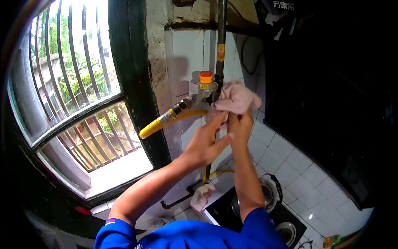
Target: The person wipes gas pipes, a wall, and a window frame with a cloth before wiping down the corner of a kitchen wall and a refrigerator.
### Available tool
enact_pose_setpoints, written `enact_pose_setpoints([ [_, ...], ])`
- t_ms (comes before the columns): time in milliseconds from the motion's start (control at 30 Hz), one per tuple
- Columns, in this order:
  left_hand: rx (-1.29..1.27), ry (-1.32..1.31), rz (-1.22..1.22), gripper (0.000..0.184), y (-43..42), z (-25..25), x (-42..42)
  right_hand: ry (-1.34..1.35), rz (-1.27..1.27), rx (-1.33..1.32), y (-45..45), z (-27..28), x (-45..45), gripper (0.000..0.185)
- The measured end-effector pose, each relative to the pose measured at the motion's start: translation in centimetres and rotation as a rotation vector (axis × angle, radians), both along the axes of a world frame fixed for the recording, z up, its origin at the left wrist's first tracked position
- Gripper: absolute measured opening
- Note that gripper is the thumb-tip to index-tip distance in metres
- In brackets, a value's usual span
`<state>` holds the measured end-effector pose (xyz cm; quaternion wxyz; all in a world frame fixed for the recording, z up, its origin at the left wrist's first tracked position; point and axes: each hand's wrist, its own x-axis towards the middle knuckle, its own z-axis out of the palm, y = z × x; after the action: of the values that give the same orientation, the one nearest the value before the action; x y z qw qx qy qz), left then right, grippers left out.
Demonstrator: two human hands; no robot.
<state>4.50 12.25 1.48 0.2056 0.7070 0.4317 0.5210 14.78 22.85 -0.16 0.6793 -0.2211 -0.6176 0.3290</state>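
Note:
A pale pink cloth (238, 99) is bunched up beside the dark vertical gas pipe (222, 33), slightly blurred. My right hand (241, 124) grips it from below, its fingers partly hidden by the folds. Just to the left, my left hand (205, 143) reaches up with thumb and index finger apart, the fingertips close to the cloth's lower end; whether they touch it I cannot tell. Above my left hand sits a metal gas regulator with a red and orange cap (206, 77). From its fitting a yellow corrugated hose (151, 129) curves down and back behind my hands.
A barred window (74, 54) in a dark green frame stands to the left. Below are a black gas stove (224, 207) with a pot (265, 195) on it and another crumpled cloth (202, 197) at its corner. A large black range hood (323, 103) overhangs the right side.

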Motion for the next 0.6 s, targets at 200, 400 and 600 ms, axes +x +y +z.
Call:
enact_pose_setpoints([
  [200,0.229,0.257,0.183,0.041,-4.7,0.6,-0.3,0.334,0.392,-0.244,-4.8,-5.0,-1.3,0.020],
  [400,0.555,0.532,0.389,0.025,-10.0,2.4,-2.0,0.326,0.597,-0.103,-9.4,-1.6,-3.9,0.020],
  [600,0.491,0.527,0.464,0.029,-12.0,1.7,-4.5,0.361,0.730,-0.125,-11.6,-4.1,-8.2,0.024],
])
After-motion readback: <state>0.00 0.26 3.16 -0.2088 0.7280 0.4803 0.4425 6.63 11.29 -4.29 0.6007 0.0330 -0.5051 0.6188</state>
